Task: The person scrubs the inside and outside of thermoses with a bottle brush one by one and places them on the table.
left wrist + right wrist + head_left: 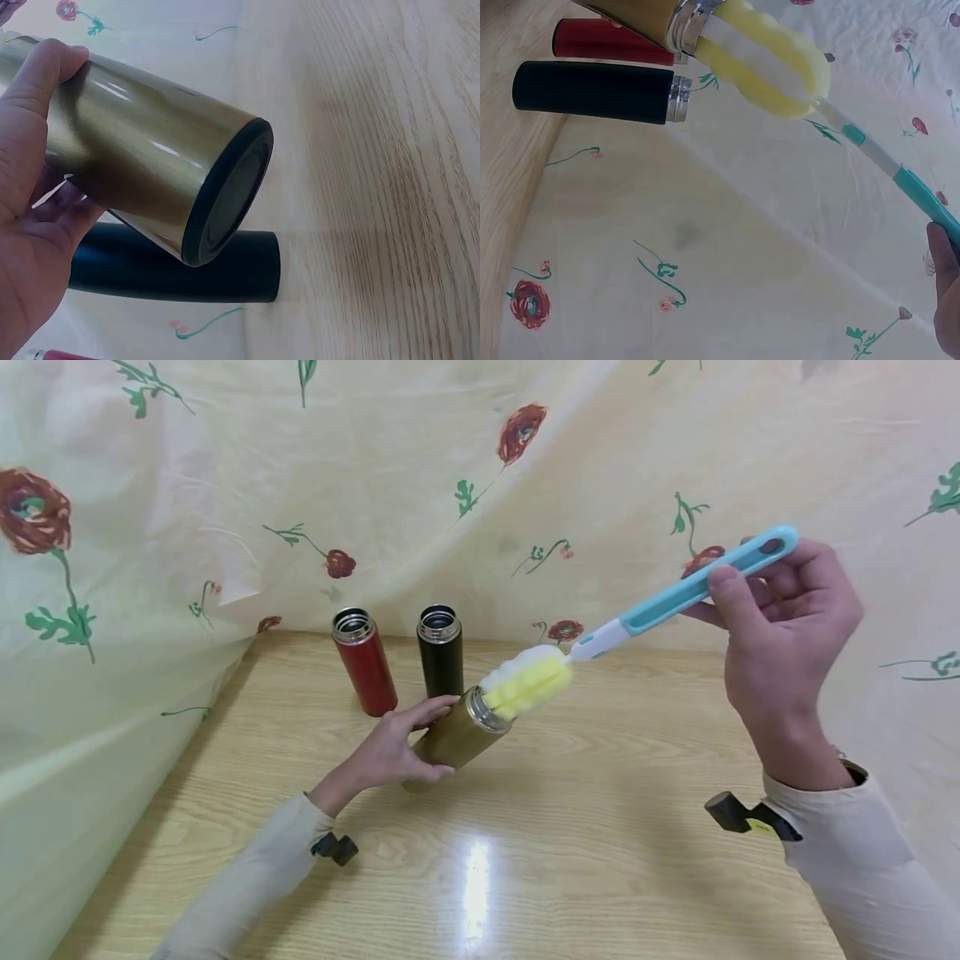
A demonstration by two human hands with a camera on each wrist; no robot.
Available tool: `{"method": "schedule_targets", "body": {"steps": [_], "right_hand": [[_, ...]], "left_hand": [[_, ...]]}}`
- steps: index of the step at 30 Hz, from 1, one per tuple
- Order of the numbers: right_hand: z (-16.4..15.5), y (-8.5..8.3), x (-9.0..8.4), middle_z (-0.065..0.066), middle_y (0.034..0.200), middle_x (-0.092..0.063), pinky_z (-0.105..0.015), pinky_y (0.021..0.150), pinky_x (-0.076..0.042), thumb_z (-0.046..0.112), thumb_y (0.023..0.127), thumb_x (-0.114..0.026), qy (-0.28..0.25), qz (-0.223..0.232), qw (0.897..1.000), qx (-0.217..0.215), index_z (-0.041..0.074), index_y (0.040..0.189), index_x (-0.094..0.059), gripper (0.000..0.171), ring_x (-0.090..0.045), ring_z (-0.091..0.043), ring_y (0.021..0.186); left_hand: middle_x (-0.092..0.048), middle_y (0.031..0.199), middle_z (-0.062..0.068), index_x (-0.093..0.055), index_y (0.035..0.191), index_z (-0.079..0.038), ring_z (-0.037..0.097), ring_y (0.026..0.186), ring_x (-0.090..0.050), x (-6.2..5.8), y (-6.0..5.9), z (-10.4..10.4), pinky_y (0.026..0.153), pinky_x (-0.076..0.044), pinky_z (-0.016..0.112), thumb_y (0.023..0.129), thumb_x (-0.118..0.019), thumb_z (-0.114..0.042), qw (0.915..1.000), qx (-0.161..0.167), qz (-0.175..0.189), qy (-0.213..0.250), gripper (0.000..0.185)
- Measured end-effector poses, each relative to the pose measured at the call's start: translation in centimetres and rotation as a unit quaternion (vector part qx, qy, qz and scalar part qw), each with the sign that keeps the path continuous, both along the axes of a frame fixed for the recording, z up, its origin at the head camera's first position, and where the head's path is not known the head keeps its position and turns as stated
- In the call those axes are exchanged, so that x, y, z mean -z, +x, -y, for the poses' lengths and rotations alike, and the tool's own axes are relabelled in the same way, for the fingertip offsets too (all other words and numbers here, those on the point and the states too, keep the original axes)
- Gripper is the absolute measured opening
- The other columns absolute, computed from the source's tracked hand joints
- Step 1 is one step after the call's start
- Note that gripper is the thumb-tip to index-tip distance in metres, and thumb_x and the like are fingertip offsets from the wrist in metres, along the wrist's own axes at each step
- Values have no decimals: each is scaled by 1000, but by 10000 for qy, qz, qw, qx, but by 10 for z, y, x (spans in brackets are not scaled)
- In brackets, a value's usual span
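The gold bottle (459,737) is tilted over the wooden table (600,843), its open steel mouth facing up and to the right. The left hand (392,745) holds it from the left, thumb on one side and fingers on the other; its base seems raised, though whether it touches the table is hard to tell. At the bottle's mouth sits the yellow and white sponge head (534,680) of a brush, much of it outside the rim. Up and right of the bottle, the right hand (791,627) pinches the brush's blue handle (675,593) between thumb and fingers. Just behind the bottle stands an open black bottle (441,662); behind and left, an open red one (366,670). A flowered cloth (420,485) hangs behind.
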State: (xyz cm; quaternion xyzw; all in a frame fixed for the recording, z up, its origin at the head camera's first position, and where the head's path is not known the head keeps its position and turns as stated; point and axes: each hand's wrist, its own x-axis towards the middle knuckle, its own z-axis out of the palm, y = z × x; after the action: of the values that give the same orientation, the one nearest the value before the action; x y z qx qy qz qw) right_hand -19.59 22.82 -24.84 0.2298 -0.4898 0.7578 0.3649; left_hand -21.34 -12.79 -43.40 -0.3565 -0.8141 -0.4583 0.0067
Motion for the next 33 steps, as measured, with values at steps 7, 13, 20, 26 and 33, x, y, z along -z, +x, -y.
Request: {"method": "schedule_targets", "body": {"steps": [7, 13, 20, 26, 33], "right_hand": [[0, -3, 1, -33, 87, -69, -43, 66, -62, -19, 81, -71, 39, -46, 9999, -124, -22, 100, -55, 25, -73, -35, 76], [-2, -7, 2, -32, 89, -70, -42, 66, -62, -19, 82, -70, 120, -16, 9997, -190, -24, 100, -55, 25, -73, -33, 75], [-2, -8, 1, -31, 90, -70, -42, 64, -62, -19, 81, -71, 115, 110, 9995, -261, -23, 102, -57, 25, -72, -33, 74], [-1, -7, 3, -32, 93, -70, -40, 64, -62, -19, 81, -70, 41, 110, 9996, -265, -24, 102, -56, 25, -72, -34, 75], [0, -6, 4, -32, 95, -70, -41, 64, -62, -19, 82, -70, 72, 143, 9996, -248, -22, 103, -57, 25, -72, -33, 76]], "left_hand": [[-63, 139, 13, -49, 148, -7, 32, 126, -63, 0, 1, -1, 103, -53, 47, 71, -92, -9, 10000, -29, -23, 35, 88], [-61, 141, 12, -48, 149, -9, 31, 127, -62, -3, 2, -2, 104, -52, 47, 72, -91, -9, 9999, -2, 106, -35, 88], [-62, 140, 11, -48, 148, -8, 30, 126, -63, -3, 3, -5, 104, -52, 46, 71, -92, -9, 9999, -7, 57, -97, 89], [-63, 139, 12, -49, 147, -6, 30, 125, -63, -3, 2, -7, 103, -53, 45, 71, -92, -8, 9999, 64, -84, -103, 88], [-64, 138, 14, -49, 147, -5, 30, 123, -65, -4, 3, -9, 102, -54, 44, 70, -92, -8, 9999, 92, -69, -56, 88]]}}
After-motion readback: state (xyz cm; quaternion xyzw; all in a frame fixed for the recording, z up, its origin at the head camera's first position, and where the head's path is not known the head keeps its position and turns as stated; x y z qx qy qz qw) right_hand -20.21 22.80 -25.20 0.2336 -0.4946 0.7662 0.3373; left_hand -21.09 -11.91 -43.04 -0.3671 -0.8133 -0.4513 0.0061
